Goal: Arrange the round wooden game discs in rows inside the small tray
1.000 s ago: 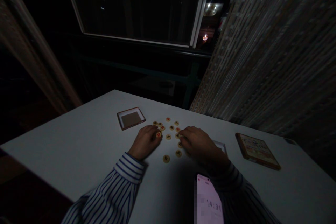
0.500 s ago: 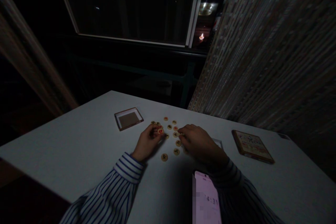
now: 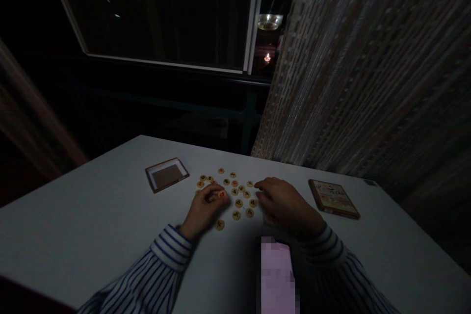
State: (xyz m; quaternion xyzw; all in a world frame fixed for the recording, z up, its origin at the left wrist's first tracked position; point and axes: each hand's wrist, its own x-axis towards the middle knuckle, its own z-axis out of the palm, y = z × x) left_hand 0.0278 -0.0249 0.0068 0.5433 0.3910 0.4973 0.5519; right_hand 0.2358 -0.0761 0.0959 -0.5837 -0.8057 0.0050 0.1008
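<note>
Several round wooden pieces (image 3: 236, 215) with dark or red characters lie scattered on the white table (image 3: 121, 206), between my hands. My left hand (image 3: 204, 210) pinches a piece with a red character (image 3: 222, 195) between thumb and fingers, left of the scatter. On the right side of the pieces, my right hand (image 3: 285, 203) hovers low with its fingers apart, and nothing shows between them. Its fingertips are close to a piece with a dark character (image 3: 249, 184).
An open shallow box (image 3: 167, 175) sits at the left back. A flat box with a printed top (image 3: 333, 198) lies at the right. Near the front edge is a lit phone (image 3: 277, 274). A bead curtain (image 3: 331, 68) hangs behind the table's right side.
The view has shifted, so the table things appear further left. My right hand has moved away from the pieces and its fingers have parted. More pieces show beside it.
</note>
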